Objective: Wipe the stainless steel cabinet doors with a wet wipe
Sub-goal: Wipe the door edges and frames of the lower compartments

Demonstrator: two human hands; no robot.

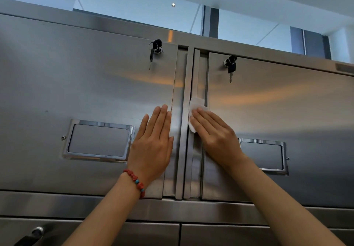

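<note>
Two stainless steel cabinet doors fill the view, the left door and the right door, meeting at a vertical post in the middle. My left hand lies flat on the left door's right edge, fingers together and pointing up, a red bead bracelet on the wrist. My right hand presses a white wet wipe flat against the left edge strip of the right door. Most of the wipe is hidden under my fingers.
Each door has a key in a lock near its top, the left key and the right key, and a recessed label frame. Lower cabinet doors sit below a steel rail. Windows show above the cabinet.
</note>
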